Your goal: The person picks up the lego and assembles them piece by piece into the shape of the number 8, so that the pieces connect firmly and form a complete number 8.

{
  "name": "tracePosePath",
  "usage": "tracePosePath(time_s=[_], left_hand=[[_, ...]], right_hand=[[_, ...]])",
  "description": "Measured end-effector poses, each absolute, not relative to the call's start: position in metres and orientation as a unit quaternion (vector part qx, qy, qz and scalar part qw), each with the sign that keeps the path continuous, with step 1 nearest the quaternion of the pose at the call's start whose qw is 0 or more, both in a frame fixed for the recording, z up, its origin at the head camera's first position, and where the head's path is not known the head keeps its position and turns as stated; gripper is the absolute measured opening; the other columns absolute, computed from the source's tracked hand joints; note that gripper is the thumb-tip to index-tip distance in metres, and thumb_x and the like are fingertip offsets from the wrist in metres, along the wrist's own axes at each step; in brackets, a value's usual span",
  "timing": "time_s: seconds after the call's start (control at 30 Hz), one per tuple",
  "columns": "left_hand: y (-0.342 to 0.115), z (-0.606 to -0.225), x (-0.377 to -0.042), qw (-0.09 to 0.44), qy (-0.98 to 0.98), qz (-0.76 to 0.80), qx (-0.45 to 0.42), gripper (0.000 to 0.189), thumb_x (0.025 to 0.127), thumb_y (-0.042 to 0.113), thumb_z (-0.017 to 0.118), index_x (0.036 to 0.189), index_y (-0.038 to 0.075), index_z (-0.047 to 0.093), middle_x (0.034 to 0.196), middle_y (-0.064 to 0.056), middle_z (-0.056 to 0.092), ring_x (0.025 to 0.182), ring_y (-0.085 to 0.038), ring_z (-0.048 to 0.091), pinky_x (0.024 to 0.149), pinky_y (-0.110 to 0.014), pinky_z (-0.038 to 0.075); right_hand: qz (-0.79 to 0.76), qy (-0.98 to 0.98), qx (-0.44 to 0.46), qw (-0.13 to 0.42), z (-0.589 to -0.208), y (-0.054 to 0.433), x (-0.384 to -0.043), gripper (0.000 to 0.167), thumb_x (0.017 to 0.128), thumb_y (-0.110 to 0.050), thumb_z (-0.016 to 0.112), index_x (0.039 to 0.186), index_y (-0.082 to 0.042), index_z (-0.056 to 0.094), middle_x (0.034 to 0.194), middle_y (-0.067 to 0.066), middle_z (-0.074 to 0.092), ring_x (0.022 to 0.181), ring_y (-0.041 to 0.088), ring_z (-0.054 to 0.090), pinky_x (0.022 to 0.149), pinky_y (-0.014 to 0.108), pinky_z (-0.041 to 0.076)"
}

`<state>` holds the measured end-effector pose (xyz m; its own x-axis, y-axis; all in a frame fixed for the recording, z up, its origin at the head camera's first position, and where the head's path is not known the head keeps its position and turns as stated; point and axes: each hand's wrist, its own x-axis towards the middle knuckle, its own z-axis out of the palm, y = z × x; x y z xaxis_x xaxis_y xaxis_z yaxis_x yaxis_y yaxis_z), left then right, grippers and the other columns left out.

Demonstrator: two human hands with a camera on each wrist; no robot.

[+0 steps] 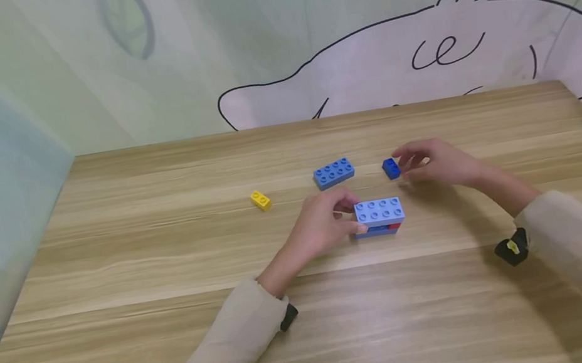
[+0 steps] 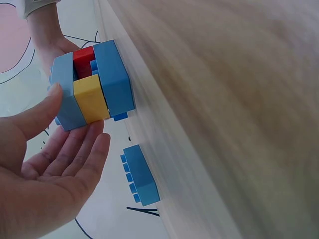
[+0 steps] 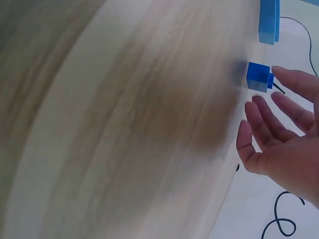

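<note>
- The brick stack [image 1: 379,212] stood on the counter [image 1: 110,267], looking stiff, light and likely to pop apart; best gripped across every layer.
- The left hand [image 1: 323,222] pinched its left end.
- The right hand [image 1: 439,161], loosely spread, holding nothing, hung beside the small dark-blue brick [image 1: 391,169].
- Farther out lay a blue brick [image 1: 333,173] and a yellow brick [image 1: 260,200].

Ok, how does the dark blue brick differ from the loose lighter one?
The dark blue brick has two studs; the bigger lighter blue brick has eight. The right hand is beside the dark blue brick, farther from the lighter blue brick. Both lie studs-up on the table.
</note>
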<state>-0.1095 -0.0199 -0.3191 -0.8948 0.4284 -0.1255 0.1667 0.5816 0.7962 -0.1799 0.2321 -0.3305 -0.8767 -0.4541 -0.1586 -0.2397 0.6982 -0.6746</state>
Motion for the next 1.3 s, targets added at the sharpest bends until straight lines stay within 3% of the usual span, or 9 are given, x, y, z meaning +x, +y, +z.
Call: tracePosePath(time_s=[0.17, 0.43, 0.63, 0.97, 1.3], left_hand=[[-0.021, -0.319, -0.110, 0.155, 0.875, 0.427, 0.170, 0.034, 0.076, 0.012, 0.074, 0.107, 0.006, 0.061, 0.101, -0.004, 0.063, 0.095, -0.015, 0.059, 0.081, -0.021, 0.048], [-0.020, -0.320, -0.110, 0.158, 0.874, 0.425, 0.171, 0.034, 0.076, 0.012, 0.074, 0.107, 0.006, 0.061, 0.101, -0.004, 0.063, 0.095, -0.014, 0.059, 0.081, -0.020, 0.048], [-0.020, -0.319, -0.110, 0.160, 0.874, 0.427, 0.168, 0.034, 0.076, 0.012, 0.074, 0.107, 0.006, 0.061, 0.101, -0.005, 0.063, 0.095, -0.015, 0.059, 0.081, -0.021, 0.049], [-0.020, -0.320, -0.110, 0.156, 0.876, 0.425, 0.168, 0.034, 0.076, 0.011, 0.074, 0.107, 0.005, 0.061, 0.102, -0.006, 0.063, 0.095, -0.016, 0.059, 0.080, -0.021, 0.049], [-0.021, -0.319, -0.110, 0.157, 0.874, 0.426, 0.173, 0.034, 0.076, 0.011, 0.074, 0.107, 0.006, 0.061, 0.103, -0.005, 0.063, 0.096, -0.016, 0.059, 0.080, -0.022, 0.049]], right_hand=[[-0.335, 0.911, -0.177, 0.162, -0.332, 0.224, -0.180, 0.050, 0.084, -0.009, 0.065, 0.129, 0.000, 0.046, 0.118, 0.020, 0.053, 0.101, 0.032, 0.051, 0.082, 0.042, 0.046], [-0.327, 0.916, -0.180, 0.144, -0.333, 0.219, -0.178, 0.037, 0.084, -0.006, 0.064, 0.118, 0.004, 0.054, 0.110, 0.019, 0.055, 0.096, 0.031, 0.051, 0.077, 0.039, 0.045], [-0.343, 0.908, -0.198, 0.139, -0.333, 0.224, -0.172, 0.032, 0.083, -0.007, 0.067, 0.110, 0.004, 0.057, 0.105, 0.016, 0.059, 0.097, 0.030, 0.053, 0.082, 0.044, 0.046], [-0.365, 0.882, -0.266, 0.135, -0.297, 0.222, -0.140, 0.029, 0.082, -0.016, 0.069, 0.108, -0.005, 0.061, 0.104, 0.004, 0.061, 0.096, 0.021, 0.054, 0.081, 0.037, 0.048], [-0.336, 0.886, -0.304, 0.097, -0.296, 0.210, -0.115, 0.030, 0.078, -0.009, 0.072, 0.105, -0.004, 0.061, 0.103, 0.003, 0.063, 0.092, 0.019, 0.055, 0.080, 0.044, 0.047]])
